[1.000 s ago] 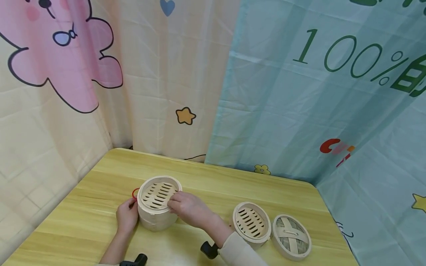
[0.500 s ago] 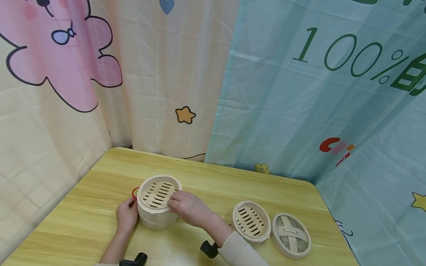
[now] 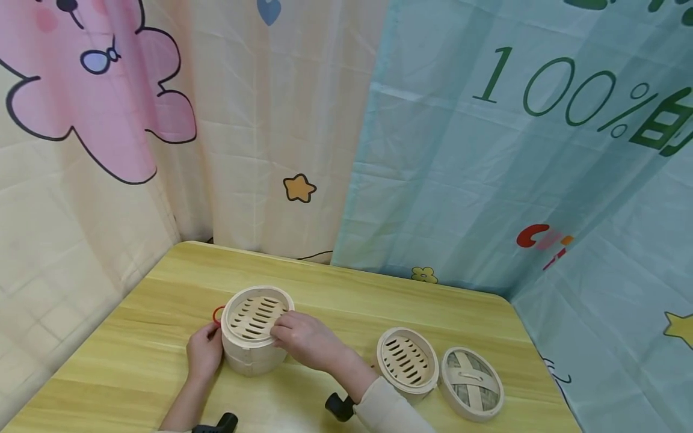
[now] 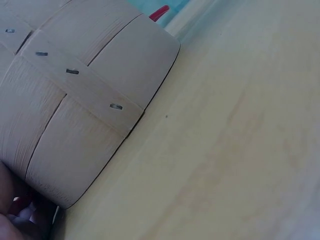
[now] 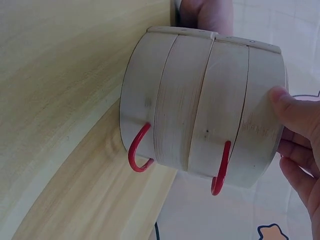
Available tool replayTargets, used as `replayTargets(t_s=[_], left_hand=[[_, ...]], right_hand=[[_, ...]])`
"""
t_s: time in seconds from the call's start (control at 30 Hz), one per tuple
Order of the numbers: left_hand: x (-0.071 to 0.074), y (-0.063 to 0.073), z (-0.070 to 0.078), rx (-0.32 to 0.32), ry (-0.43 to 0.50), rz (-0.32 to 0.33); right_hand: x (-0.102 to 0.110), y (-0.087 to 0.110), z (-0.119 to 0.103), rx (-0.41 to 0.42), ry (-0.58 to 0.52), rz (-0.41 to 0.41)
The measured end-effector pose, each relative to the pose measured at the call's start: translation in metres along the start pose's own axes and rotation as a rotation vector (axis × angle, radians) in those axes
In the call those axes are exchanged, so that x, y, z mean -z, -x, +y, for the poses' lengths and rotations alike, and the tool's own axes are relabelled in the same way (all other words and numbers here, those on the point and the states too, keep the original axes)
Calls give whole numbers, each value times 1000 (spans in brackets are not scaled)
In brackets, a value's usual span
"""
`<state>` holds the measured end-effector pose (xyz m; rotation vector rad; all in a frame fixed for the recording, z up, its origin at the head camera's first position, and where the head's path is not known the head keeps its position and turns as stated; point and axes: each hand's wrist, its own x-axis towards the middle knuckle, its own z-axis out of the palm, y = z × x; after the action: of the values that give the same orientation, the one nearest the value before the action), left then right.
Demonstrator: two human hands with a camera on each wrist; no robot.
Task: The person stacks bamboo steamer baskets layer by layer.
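Two round bamboo steamer baskets (image 3: 253, 359) stand stacked on the left half of the table, the slatted floor of the upper one showing. My right hand (image 3: 308, 340) pinches the upper basket's near right rim. In the right wrist view the thumb (image 5: 282, 100) lies against the outer wall, the fingers curled over the rim. My left hand (image 3: 204, 353) is at the stack's left side, just under a red loop handle (image 3: 218, 314). A bit of red shows between its curled fingers (image 4: 7, 227) in the left wrist view; most of that hold is hidden.
A third steamer basket (image 3: 407, 359) stands to the right, partly behind the right sleeve (image 3: 391, 408). Beside it lies a round woven lid (image 3: 473, 385) with a cross strap. Printed curtains (image 3: 433, 150) hang behind the wooden table (image 3: 346, 294).
The view has shifted slightly. Both hands and the stacked baskets hold the same positions relative to each other.
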<state>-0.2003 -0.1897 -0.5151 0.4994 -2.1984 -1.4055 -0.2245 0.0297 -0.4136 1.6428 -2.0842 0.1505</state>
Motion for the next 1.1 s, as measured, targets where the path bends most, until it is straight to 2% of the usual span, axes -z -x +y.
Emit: replayTargets(t_s=[0.1, 0.27, 0.47, 0.63, 0.77, 0.93, 1.1], left_hand=[[-1, 0, 0, -1, 2, -3], [-2, 0, 0, -11, 10, -2], [1, -2, -2, 6, 14, -23], [3, -3, -3, 24, 9, -16], [4, -3, -3, 9, 6, -13], [2, -4, -2, 5, 6, -24], [-1, -4, -2, 15, 10, -19]], right_hand=[[2, 5, 4, -16, -48, 11], [13, 23, 14, -92, -117, 10], [26, 61, 24, -166, -113, -82], [35, 93, 27, -199, -114, -141], [42, 118, 29, -235, -114, -142], [54, 151, 35, -295, -35, -114], [72, 181, 43, -332, -49, -114]])
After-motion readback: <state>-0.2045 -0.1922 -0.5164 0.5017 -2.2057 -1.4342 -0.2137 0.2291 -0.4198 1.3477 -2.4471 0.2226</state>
